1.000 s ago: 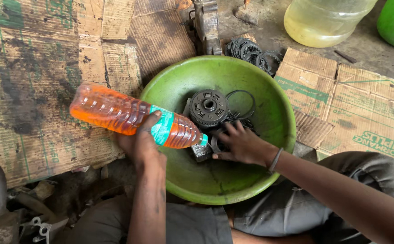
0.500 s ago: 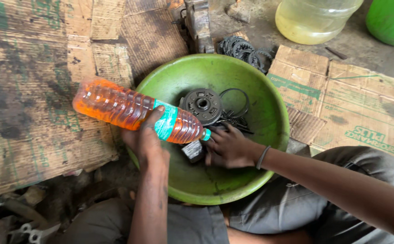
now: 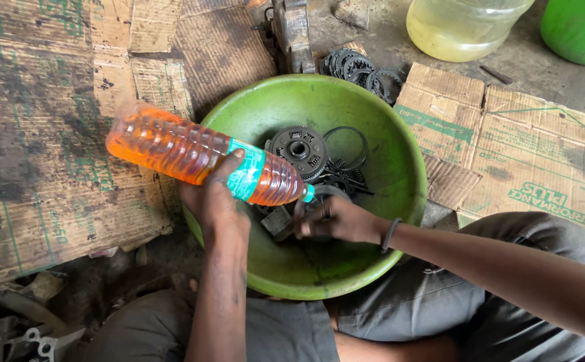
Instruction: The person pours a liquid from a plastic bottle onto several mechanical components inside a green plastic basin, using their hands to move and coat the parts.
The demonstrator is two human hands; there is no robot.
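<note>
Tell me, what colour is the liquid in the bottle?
Orange, inside the clear plastic bottle held by the left hand; head view.

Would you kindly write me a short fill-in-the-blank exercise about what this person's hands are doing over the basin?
1. The left hand holds a plastic bottle of ____ liquid.
2. The bottle's capped end points over a ____ basin.
3. The right hand is at the bottle's ____.
4. In the basin lies a round dark metal ____.

Missing words: orange; green; cap; gear
</note>
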